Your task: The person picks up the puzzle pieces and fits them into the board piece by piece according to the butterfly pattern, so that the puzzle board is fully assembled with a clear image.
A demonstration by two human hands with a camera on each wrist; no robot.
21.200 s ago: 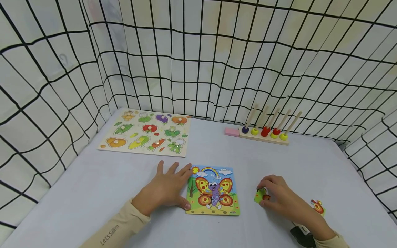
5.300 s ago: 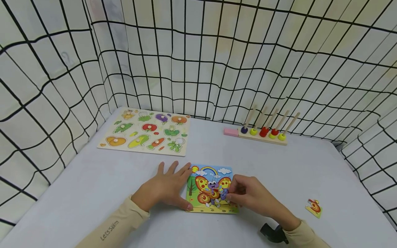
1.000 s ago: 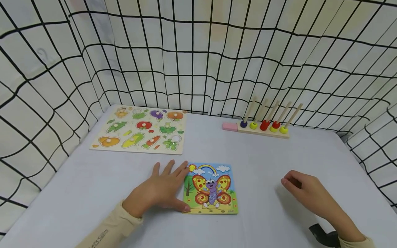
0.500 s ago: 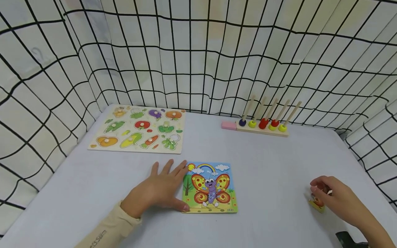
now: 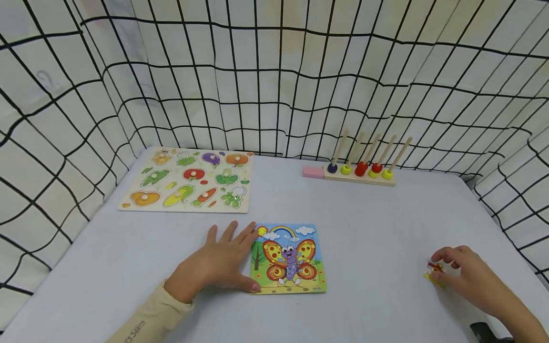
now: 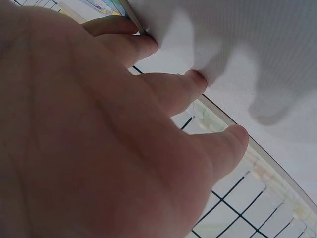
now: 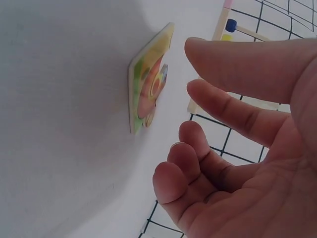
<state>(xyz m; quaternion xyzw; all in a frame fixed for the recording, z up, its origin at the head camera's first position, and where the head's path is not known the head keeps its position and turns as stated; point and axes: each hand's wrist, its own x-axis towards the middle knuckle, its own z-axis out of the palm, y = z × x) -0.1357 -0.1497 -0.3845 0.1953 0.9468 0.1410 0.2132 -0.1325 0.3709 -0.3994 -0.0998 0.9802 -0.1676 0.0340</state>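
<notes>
A butterfly puzzle [image 5: 289,259] lies flat on the white table in the head view, its picture showing wings, rainbow and sun. My left hand [image 5: 212,269] is spread at its left side, with the thumb and a fingertip at the board's edge. Far to the right, my right hand [image 5: 476,278] hovers at a loose puzzle piece [image 5: 435,276]. In the right wrist view that piece [image 7: 151,82] rests on the cloth, green and yellow with an orange swirl. A gap separates it from the loosely bent fingers [image 7: 171,181] and thumb.
A vegetable peg puzzle [image 5: 186,181] lies at the back left. At the back right stands a wooden bead counter [image 5: 360,176] with upright pegs and a pink end. Black netting [image 5: 279,85] over white walls borders the table. A black strap [image 5: 486,331] shows by the right wrist.
My right hand, over the butterfly board about five seconds ago, has moved right to the loose piece. My left hand keeps its place beside the board. The head view has shifted slightly.
</notes>
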